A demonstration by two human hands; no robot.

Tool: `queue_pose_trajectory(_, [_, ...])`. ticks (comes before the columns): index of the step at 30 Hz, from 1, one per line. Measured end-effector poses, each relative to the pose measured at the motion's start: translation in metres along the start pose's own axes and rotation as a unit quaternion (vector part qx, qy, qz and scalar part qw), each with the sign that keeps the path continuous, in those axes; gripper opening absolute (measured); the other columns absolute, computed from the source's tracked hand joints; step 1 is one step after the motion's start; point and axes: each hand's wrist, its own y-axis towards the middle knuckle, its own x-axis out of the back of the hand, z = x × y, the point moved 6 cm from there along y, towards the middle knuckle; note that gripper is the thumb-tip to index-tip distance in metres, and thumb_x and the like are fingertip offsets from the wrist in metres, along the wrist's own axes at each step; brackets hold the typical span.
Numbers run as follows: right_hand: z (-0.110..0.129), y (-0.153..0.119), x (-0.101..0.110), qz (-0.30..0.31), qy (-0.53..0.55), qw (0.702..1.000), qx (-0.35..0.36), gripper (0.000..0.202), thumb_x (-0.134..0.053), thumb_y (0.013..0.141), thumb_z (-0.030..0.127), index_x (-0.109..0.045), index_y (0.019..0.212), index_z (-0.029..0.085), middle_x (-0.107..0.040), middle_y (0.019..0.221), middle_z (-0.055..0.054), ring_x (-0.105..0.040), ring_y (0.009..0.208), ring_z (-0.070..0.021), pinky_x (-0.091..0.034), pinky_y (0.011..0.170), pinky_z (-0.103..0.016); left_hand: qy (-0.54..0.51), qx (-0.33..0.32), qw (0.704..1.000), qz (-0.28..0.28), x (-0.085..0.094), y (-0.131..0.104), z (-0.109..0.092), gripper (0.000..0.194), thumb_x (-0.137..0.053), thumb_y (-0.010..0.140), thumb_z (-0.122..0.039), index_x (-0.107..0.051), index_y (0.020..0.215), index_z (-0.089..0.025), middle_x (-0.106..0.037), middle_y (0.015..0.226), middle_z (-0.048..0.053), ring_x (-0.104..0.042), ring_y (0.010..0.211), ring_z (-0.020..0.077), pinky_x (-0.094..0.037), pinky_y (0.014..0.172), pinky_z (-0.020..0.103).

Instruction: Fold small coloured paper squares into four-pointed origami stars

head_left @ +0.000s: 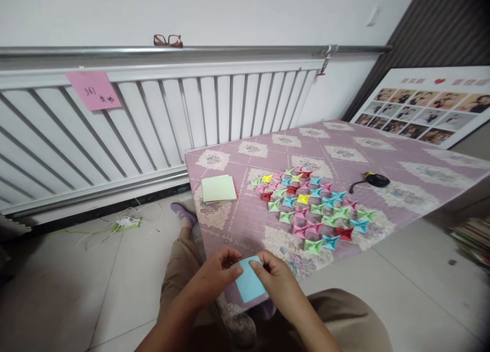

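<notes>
Pinching: left hand [219,278] and right hand [274,275], both on light-blue square paper sheet [250,285]
Sheet: at the purple floral-clothed counter's [218,234] near corner
Edges: light, even pressure should keep them true

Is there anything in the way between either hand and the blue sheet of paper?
Nothing visible: the left hand and right hand both hold the blue sheet. The folded pieces and paper stack lie farther off on the table.
</notes>
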Motion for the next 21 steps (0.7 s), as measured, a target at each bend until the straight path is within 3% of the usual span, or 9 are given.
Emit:
queue_pose_trajectory(4, [0.010,-0.004,-0.004,0.016,-0.011,1.000,0.015,0.024,-0.055,0.079,0.038,-0.053,0.064,0.020,-0.046,0.058,0.005,-0.042,0.057,-0.0113,-0.034,0.052,-0.022,0.085,0.002,0.996,-0.012,-0.001,0.003,-0.012,0.011,-0.058,0.074,-0.027,-0.058,0.075,-0.015,-0.052,0.069,-0.002,-0.045,0.064,0.0118,-0.035,0.060,0.023])
queue_pose_trajectory(8, [0.015,-0.005,-0.003,0.006,0.025,1.000,0.009,0.023,-0.059,0.077,0.039,-0.056,0.064,0.020,-0.048,0.056,0.005,-0.043,0.055,-0.0111,-0.034,0.051,-0.022,0.106,-0.008,0.993,-0.046,-0.005,0.001,-0.019,0.011,-0.057,0.073,-0.026,-0.055,0.069,-0.017,-0.049,0.065,-0.003,-0.042,0.061,0.0115,-0.033,0.056,0.023])
queue_pose_trajectory(11, [0.016,-0.008,-0.001,-0.019,0.097,0.995,0.000,0.024,-0.064,0.073,0.043,-0.061,0.071,0.019,-0.052,0.059,0.004,-0.046,0.056,-0.0118,-0.036,0.053,-0.023,0.068,-0.002,0.995,-0.073,-0.008,-0.002,-0.020,0.015,-0.058,0.073,-0.030,-0.054,0.067,-0.017,-0.047,0.061,-0.003,-0.042,0.059,0.0115,-0.033,0.055,0.023])
queue_pose_trajectory(16, [0.010,-0.023,-0.001,-0.112,0.236,0.965,-0.036,0.041,-0.072,0.066,0.048,-0.063,0.094,0.020,-0.062,0.072,0.000,-0.053,0.062,-0.0141,-0.041,0.057,-0.024,-0.037,0.001,0.991,-0.131,-0.006,-0.005,-0.013,0.022,-0.061,0.073,-0.036,-0.052,0.067,-0.017,-0.045,0.058,-0.005,-0.039,0.054,0.0101,-0.031,0.053,0.022])
queue_pose_trajectory(21, [0.005,-0.031,-0.021,-0.061,0.244,0.966,-0.056,0.044,-0.075,0.061,0.049,-0.067,0.093,0.021,-0.066,0.079,-0.002,-0.053,0.063,-0.0153,-0.037,0.052,-0.023,-0.120,-0.018,0.977,-0.175,-0.006,-0.007,-0.003,0.023,-0.063,0.075,-0.038,-0.053,0.071,-0.018,-0.046,0.061,-0.005,-0.038,0.056,0.0099,-0.033,0.053,0.021])
